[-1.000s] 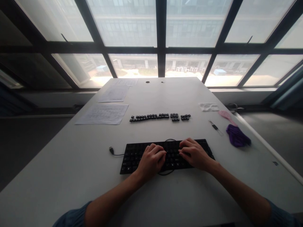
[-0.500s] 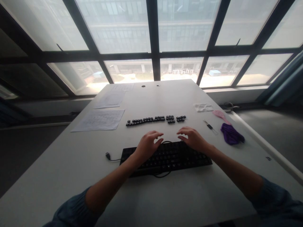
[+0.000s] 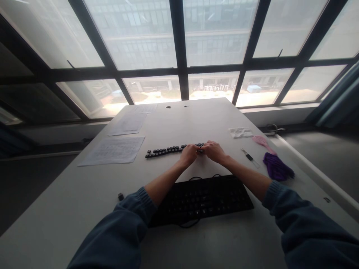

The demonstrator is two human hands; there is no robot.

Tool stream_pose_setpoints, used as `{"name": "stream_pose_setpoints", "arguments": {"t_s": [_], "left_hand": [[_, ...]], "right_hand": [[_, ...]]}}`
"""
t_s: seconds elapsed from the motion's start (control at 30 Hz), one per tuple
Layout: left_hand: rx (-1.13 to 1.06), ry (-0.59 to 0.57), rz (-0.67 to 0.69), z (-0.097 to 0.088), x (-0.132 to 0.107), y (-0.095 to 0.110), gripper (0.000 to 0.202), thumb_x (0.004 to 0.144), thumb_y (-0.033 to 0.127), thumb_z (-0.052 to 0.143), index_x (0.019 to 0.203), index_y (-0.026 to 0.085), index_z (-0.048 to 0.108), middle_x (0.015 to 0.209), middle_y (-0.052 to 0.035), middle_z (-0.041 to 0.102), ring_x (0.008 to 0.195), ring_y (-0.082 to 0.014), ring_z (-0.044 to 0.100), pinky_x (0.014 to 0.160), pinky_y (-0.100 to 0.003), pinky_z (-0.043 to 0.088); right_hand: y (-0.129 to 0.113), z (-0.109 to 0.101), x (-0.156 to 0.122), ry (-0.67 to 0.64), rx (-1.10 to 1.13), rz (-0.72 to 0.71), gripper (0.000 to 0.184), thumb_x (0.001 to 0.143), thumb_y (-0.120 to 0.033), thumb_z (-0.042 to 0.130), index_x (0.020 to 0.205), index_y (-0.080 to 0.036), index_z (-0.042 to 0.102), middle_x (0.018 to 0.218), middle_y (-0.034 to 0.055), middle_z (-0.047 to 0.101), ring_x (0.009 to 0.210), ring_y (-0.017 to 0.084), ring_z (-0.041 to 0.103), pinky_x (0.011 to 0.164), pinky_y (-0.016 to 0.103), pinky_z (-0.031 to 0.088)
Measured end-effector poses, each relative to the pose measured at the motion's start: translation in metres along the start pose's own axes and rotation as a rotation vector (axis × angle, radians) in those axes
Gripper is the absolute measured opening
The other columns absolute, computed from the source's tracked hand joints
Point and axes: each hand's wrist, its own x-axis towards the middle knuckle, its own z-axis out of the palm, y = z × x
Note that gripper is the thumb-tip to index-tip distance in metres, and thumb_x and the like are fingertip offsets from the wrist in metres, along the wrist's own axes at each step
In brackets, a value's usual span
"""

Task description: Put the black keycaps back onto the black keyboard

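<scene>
A black keyboard (image 3: pixel 202 200) lies on the white table (image 3: pixel 84 209) close to me, its cable looping out behind it. Beyond it runs a row of loose black keycaps (image 3: pixel 164 150). Both hands are stretched past the keyboard and meet at the right end of that row. My left hand (image 3: pixel 189 154) has its fingers curled down onto the keycaps. My right hand (image 3: pixel 213 151) is curled the same way, touching the left one. What the fingers pinch is hidden.
Sheets of paper (image 3: pixel 112 150) lie at the left, more (image 3: pixel 127 123) behind them. At the right are a small keycap puller (image 3: pixel 250 157), a purple cloth (image 3: pixel 276 167), a pink brush (image 3: pixel 260 142) and a clear wrapper (image 3: pixel 240 132). Windows stand behind the table's far edge.
Both hands lifted off the keyboard and reached forward to the right end of the keycap row, where they now meet. The view tilted down slightly.
</scene>
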Motion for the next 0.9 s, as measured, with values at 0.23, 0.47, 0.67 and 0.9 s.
{"name": "stream_pose_setpoints", "arguments": {"t_s": [0.23, 0.47, 0.67, 0.9], "left_hand": [[-0.046, 0.007, 0.026, 0.006, -0.003, -0.002, 0.023, 0.084, 0.01, 0.063, 0.095, 0.019, 0.081, 0.096, -0.0111, 0.077, 0.095, -0.0247, 0.07, 0.091, -0.033, 0.05], [-0.109, 0.046, 0.006, -0.006, -0.025, -0.001, 0.016, 0.082, 0.014, 0.069, 0.093, 0.018, 0.08, 0.093, -0.0091, 0.077, 0.09, -0.0231, 0.07, 0.088, -0.033, 0.051], [-0.22, 0.004, 0.052, -0.019, -0.084, 0.031, 0.012, 0.081, 0.023, 0.075, 0.091, 0.021, 0.079, 0.083, -0.0023, 0.076, 0.075, -0.0163, 0.067, 0.074, -0.026, 0.05], [-0.283, -0.027, 0.166, -0.001, -0.14, 0.07, 0.008, 0.076, 0.021, 0.08, 0.084, 0.023, 0.078, 0.083, -0.0009, 0.076, 0.086, -0.0207, 0.062, 0.076, -0.029, 0.047]], "right_hand": [[0.0, 0.01, -0.001, 0.009, 0.05, -0.029, 0.024, 0.093, -0.01, 0.054, 0.094, -0.019, 0.076, 0.094, 0.0103, 0.074, 0.091, 0.022, 0.064, 0.082, 0.03, 0.045], [-0.004, 0.013, -0.012, 0.115, 0.177, -0.033, 0.018, 0.09, -0.01, 0.06, 0.088, -0.019, 0.076, 0.095, 0.0076, 0.074, 0.092, 0.021, 0.065, 0.081, 0.029, 0.047], [-0.009, -0.006, -0.068, 0.218, 0.319, -0.044, 0.011, 0.091, -0.012, 0.064, 0.09, -0.019, 0.073, 0.091, 0.0052, 0.072, 0.088, 0.018, 0.065, 0.08, 0.029, 0.049], [-0.031, -0.029, -0.16, 0.175, 0.554, -0.129, 0.016, 0.091, -0.009, 0.061, 0.092, -0.021, 0.071, 0.093, 0.0047, 0.07, 0.087, 0.019, 0.063, 0.08, 0.031, 0.051]]}}
